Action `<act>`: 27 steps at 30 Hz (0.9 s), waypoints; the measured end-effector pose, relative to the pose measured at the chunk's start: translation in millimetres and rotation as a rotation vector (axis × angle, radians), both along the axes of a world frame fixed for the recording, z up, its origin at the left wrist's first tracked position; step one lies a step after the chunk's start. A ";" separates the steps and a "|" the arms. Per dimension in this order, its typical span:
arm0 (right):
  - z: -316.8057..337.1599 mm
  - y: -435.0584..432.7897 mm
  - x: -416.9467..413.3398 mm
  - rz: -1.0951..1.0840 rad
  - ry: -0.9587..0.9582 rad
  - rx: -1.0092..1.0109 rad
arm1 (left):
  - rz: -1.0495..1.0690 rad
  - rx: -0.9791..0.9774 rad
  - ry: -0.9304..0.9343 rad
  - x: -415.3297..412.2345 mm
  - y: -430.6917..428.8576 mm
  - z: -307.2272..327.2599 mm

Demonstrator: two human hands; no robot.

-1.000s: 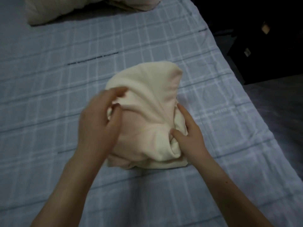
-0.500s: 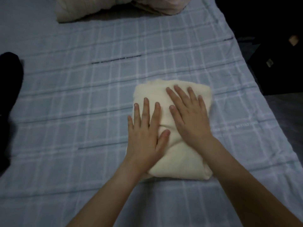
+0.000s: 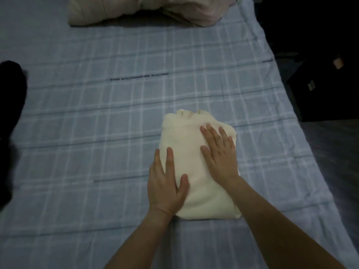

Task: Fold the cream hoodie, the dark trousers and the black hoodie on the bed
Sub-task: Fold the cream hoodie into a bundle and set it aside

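Observation:
The cream hoodie (image 3: 191,144) lies folded into a compact bundle near the middle of the bed (image 3: 97,133). My left hand (image 3: 165,183) rests flat on its near left edge, fingers spread, half on the sheet. Flat on the bundle's right side lies my right hand (image 3: 218,152), fingers pointing away from me. Neither hand grips cloth. A black garment (image 3: 10,113) shows at the left edge of the view; I cannot tell whether it is the trousers or the black hoodie.
The bed has a light blue checked sheet. A pale crumpled quilt or pillow (image 3: 147,8) lies at the far end. Dark furniture (image 3: 326,84) and floor sit beyond the bed's right edge.
One second ago both hands pinched and tucked the cream hoodie. Since then they flattened onto it, and my left hand has slid toward the near left edge.

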State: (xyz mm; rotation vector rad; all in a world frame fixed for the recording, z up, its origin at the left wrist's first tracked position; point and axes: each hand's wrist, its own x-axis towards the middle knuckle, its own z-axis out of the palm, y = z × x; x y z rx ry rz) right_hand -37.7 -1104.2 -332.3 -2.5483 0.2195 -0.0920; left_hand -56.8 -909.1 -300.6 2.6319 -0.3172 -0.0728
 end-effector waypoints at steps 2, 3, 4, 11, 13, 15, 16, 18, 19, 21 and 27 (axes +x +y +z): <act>4.9 -0.2 -1.2 0.003 0.001 0.027 | 0.001 -0.012 0.002 1.6 0.6 4.6; 8.3 -1.0 -2.5 0.018 0.013 0.061 | 0.010 -0.015 0.010 2.0 0.7 6.3; 11.7 -1.0 -7.7 0.029 0.026 0.090 | 0.014 -0.015 0.024 1.1 1.0 7.9; 24.9 -3.1 -101.0 -0.300 0.318 0.201 | 0.034 -0.381 0.425 23.3 26.3 26.5; 29.1 -2.3 -103.9 -0.299 0.360 0.351 | 0.028 -0.412 0.506 28.2 32.6 30.1; 36.9 0.4 -102.6 -0.308 0.349 0.508 | 0.034 -0.405 0.551 31.0 34.1 34.1; 39.9 1.7 -104.4 -0.308 0.349 0.552 | 0.031 -0.397 0.571 30.7 34.0 37.9; 45.5 3.8 -113.4 -0.283 0.337 0.616 | 0.008 -0.382 0.605 24.5 36.1 46.8; 49.5 6.2 -121.5 -0.271 0.325 0.670 | -0.009 -0.380 0.622 17.5 39.2 51.4; 57.8 16.8 -145.8 -0.264 0.329 0.787 | -0.029 -0.379 0.681 -4.6 51.2 58.4; 87.9 89.8 -275.4 -0.379 0.351 0.897 | -0.098 -0.328 0.852 -106.6 113.2 83.2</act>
